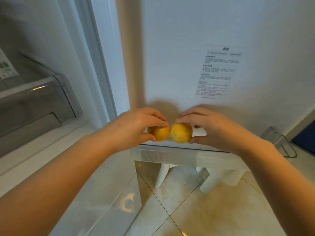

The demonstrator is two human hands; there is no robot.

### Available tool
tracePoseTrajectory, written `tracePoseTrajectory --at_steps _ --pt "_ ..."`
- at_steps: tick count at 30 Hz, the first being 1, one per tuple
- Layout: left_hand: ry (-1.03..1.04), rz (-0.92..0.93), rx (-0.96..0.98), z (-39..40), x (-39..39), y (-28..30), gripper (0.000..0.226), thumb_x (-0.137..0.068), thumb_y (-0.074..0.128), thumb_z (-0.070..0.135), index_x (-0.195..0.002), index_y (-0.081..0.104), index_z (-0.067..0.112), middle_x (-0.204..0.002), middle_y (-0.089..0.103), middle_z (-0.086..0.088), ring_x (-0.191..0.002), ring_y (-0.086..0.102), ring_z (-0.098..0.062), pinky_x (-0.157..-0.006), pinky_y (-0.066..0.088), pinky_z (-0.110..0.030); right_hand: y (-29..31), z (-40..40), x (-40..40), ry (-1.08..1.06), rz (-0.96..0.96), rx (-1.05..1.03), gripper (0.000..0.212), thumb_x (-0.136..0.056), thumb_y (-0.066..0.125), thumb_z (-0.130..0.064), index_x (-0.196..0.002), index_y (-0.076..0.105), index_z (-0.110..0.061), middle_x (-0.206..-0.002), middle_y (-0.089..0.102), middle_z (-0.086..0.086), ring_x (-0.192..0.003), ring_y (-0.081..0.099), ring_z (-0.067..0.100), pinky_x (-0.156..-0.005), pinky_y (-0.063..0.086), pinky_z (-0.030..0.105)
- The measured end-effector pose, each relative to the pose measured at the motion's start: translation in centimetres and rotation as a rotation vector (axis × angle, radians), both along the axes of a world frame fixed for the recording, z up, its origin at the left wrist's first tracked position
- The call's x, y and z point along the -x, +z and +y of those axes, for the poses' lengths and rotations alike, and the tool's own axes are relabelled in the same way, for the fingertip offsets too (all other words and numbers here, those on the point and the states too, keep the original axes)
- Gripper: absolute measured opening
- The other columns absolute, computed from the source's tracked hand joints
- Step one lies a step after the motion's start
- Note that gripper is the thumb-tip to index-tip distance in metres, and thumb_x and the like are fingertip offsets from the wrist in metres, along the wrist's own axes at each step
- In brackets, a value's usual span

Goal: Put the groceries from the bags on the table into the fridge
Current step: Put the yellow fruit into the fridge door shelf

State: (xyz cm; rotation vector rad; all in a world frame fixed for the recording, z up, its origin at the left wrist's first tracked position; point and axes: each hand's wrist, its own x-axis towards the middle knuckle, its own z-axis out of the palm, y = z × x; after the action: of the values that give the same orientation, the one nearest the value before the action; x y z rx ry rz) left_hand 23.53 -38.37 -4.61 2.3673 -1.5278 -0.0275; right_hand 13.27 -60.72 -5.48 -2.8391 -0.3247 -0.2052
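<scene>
The person's left hand (136,124) curls its fingers and thumb around an orange fruit (159,132), and the right hand (211,126) pinches a yellower fruit (181,132) between fingertips above and thumb below. Both fruits sit at the near edge of a door shelf (170,153) on the inside of the open fridge door (204,40), side by side and touching or nearly so. The shelf's translucent front rail runs left to right just below them; the door panel rises behind, leaving a narrow ledge. The right fruit is slightly oval, its long axis roughly upright; the left one looks round, partly hidden by fingers. A printed label (218,72) is stuck on the door above right. To the left, the fridge interior opens with a clear drawer (34,99) above a white ledge. Tiled floor (187,210) lies below, seen past the shelf.
</scene>
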Motion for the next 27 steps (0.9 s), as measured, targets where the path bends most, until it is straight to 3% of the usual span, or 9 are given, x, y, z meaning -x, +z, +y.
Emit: tracePoseTrajectory --at_steps 4,8,18,21,24,27 --pt "-0.072 -0.025 -0.119 -0.7 -0.6 0.2 0.051 -0.081 0.071 0.024 -0.129 0.055 0.030 -0.134 0.052 0.014 -0.121 0.048 -0.005 -0.092 0.031 -0.013 0.0 -0.1 -0.1 0.014 0.079 0.065 0.063 -0.076 0.075 -0.024 -0.131 0.048 -0.038 -0.132 0.047 -0.014 -0.118 0.043 0.006 -0.095 0.040 0.023" --pt "-0.129 -0.041 -0.255 -1.4 -0.9 0.5 0.053 -0.082 0.070 0.026 -0.131 0.051 0.036 -0.136 0.048 0.021 -0.123 0.046 -0.002 -0.098 0.036 -0.018 0.1 0.1 -0.5 0.068 0.117 0.135 0.063 -0.077 0.074 -0.026 -0.132 0.048 -0.040 -0.134 0.048 -0.019 -0.121 0.044 0.006 -0.095 0.044 0.031" --pt "-0.144 0.019 -0.326 -1.8 -1.1 0.5 0.056 -0.085 0.067 0.021 -0.136 0.046 0.032 -0.143 0.041 0.018 -0.129 0.040 -0.004 -0.105 0.035 -0.026 -0.3 -0.1 -1.0 0.101 0.177 0.188 0.066 -0.080 0.071 -0.028 -0.136 0.040 -0.043 -0.140 0.041 -0.023 -0.126 0.040 0.003 -0.097 0.035 0.021" --pt "-0.088 0.031 -0.241 -1.2 -0.5 0.8 0.052 -0.089 0.061 0.022 -0.136 0.043 0.034 -0.143 0.040 0.018 -0.130 0.036 -0.001 -0.101 0.025 -0.012 0.0 -0.1 -0.7 0.100 0.186 0.154 0.064 -0.081 0.070 -0.027 -0.137 0.041 -0.040 -0.141 0.041 -0.020 -0.128 0.038 0.003 -0.101 0.031 0.020" --pt "0.025 0.018 -0.034 0.0 0.7 1.0 0.045 -0.090 0.058 0.030 -0.133 0.047 0.036 -0.136 0.050 0.014 -0.124 0.044 -0.005 -0.100 0.031 -0.019 0.7 -0.1 0.2 0.044 0.092 0.037 0.056 -0.083 0.068 -0.026 -0.133 0.046 -0.037 -0.133 0.050 -0.015 -0.121 0.044 0.002 -0.104 0.035 0.025" --pt "0.098 0.001 0.168 1.2 2.4 0.8 0.038 -0.088 0.057 0.039 -0.126 0.054 0.038 -0.124 0.057 0.017 -0.112 0.050 -0.001 -0.092 0.037 -0.018 1.4 0.6 1.9 -0.052 -0.046 -0.135 0.047 -0.084 0.065 -0.032 -0.128 0.050 -0.042 -0.120 0.054 -0.020 -0.104 0.047 -0.011 -0.092 0.037 0.008"
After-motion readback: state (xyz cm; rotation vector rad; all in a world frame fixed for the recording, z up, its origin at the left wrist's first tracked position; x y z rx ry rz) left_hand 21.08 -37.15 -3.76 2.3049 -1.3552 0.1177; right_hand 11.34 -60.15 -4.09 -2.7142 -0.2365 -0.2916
